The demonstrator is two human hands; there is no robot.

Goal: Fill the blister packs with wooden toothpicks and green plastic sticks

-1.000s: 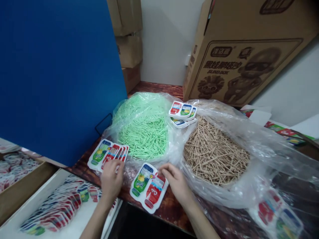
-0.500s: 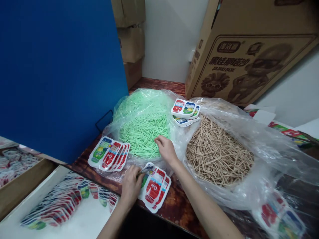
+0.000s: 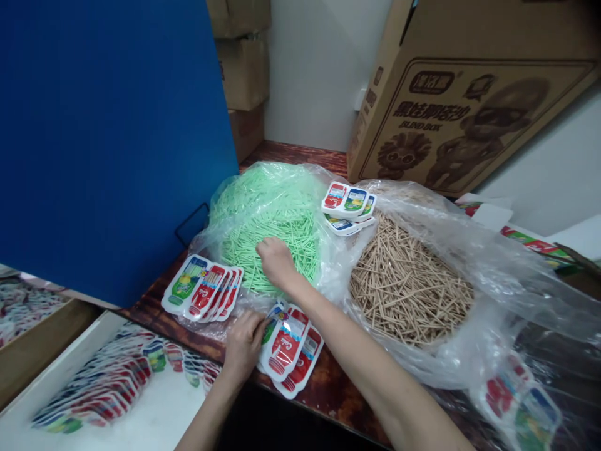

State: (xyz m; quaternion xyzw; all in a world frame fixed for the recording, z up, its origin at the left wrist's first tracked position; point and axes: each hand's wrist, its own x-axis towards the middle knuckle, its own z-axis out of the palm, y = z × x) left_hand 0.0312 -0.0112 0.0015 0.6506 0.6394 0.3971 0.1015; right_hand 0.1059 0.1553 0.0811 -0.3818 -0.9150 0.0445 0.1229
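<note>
My left hand (image 3: pixel 244 346) rests on the near table edge, fingers curled onto a small stack of white blister packs printed with red and green bottles (image 3: pixel 288 351). My right hand (image 3: pixel 277 262) reaches into the clear bag of green sticks (image 3: pixel 267 232), fingers bent down among the sticks; whether it holds any is hidden. A fanned row of filled packs (image 3: pixel 204 294) lies just left of the hands.
A clear bag of tan sticks (image 3: pixel 408 288) lies to the right. More packs (image 3: pixel 347 207) sit between the two bags. A blue board (image 3: pixel 107 138) stands at left, cardboard boxes (image 3: pixel 460 94) behind. A white tray of packs (image 3: pixel 117 388) sits at lower left.
My right hand has moved from the packs up and left into the green sticks. My left hand has shifted right onto the stack of packs. The camera drifted slightly.
</note>
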